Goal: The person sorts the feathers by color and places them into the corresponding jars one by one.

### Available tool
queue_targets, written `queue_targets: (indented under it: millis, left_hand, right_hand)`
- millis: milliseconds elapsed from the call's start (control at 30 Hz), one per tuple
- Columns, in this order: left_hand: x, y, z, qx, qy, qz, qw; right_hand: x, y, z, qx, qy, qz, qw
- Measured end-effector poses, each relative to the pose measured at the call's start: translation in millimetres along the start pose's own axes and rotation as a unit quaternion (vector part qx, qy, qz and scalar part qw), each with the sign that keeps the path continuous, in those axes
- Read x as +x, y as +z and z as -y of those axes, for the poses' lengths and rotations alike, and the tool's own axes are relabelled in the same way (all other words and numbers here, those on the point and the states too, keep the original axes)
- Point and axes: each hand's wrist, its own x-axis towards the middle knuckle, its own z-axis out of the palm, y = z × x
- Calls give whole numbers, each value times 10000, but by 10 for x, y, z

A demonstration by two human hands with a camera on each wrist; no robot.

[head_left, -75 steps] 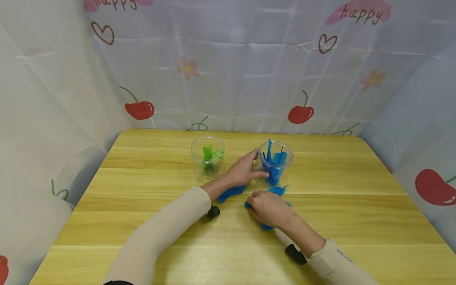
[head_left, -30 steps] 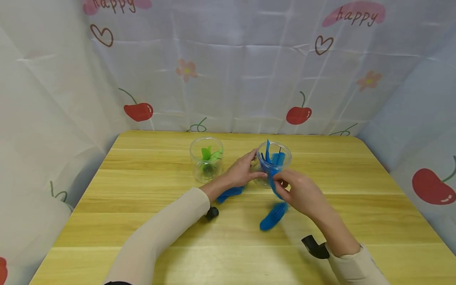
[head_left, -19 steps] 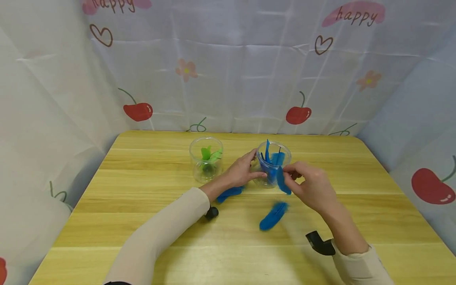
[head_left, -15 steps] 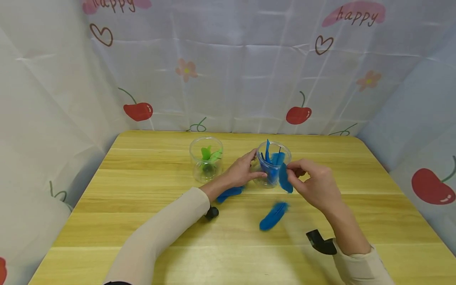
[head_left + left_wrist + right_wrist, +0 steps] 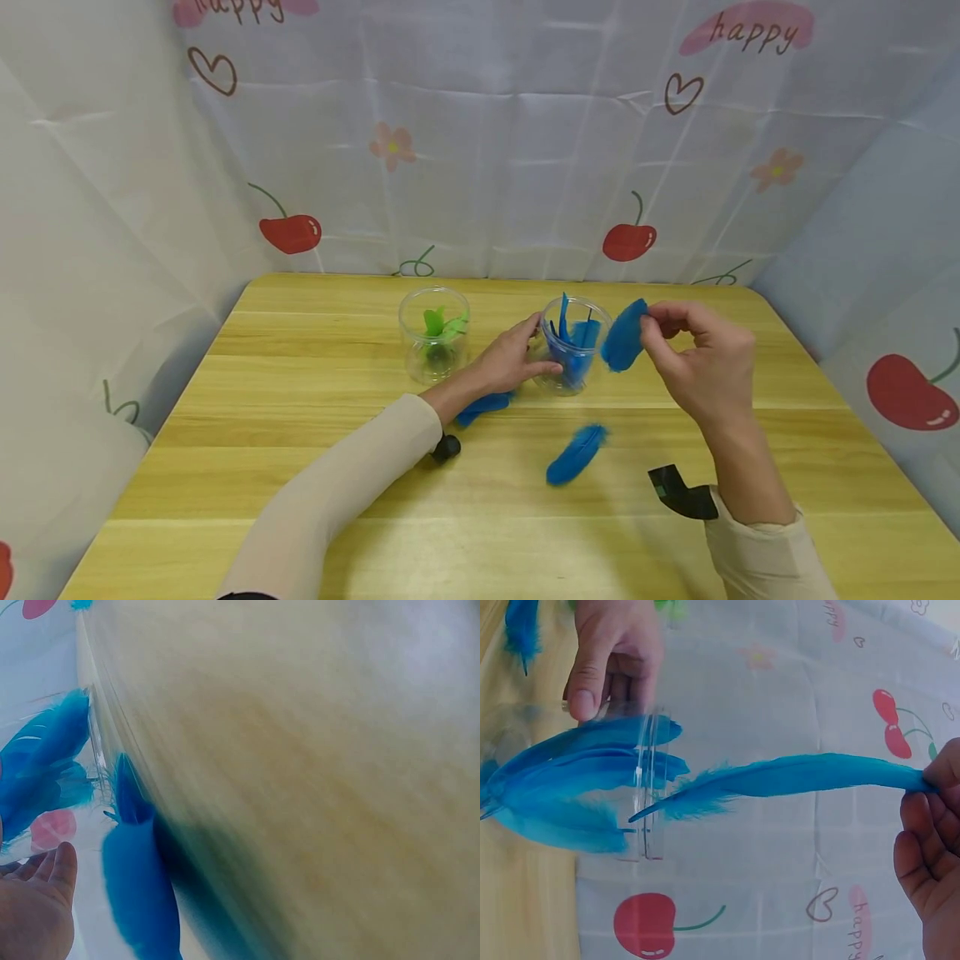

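My left hand (image 5: 510, 358) grips the side of a clear plastic jar (image 5: 561, 385), thumb on the near side and fingers behind. Several blue feathers (image 5: 585, 335) stand in that jar. To its right, my right hand (image 5: 708, 367) pinches one blue feather (image 5: 624, 336) between thumb and index finger. In the right wrist view this held feather (image 5: 802, 777) points its quill at the jar's mouth, tip right at the rim. Another blue feather (image 5: 576, 455) lies on the table in front of the jar.
Left of my left hand stands a second clear jar (image 5: 415, 362) with green feathers (image 5: 435, 322) inside. More blue feathers (image 5: 483, 407) lie partly hidden beside my left wrist. The wooden table (image 5: 300, 392) ends at a printed curtain (image 5: 495, 167) behind and at the sides.
My right hand has picked a blue feather off the table, brought it up past the jar's front, then raised it to the right of the rim. My left hand stays on the jar.
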Motion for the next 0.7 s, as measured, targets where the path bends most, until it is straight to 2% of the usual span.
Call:
queue_targets:
  millis: [200,400,700]
  left_hand:
    - [2,-1,0,8,-12,4,10000]
    - [-3,-2,5,30,-34,4,10000]
    - [8,0,17,24,11,29,10000]
  right_hand:
    - [100,34,10,122,126,-493,9986]
    - [178,85,18,379,444,-830,9948]
    - [122,252,-147,188,637,-767,9948]
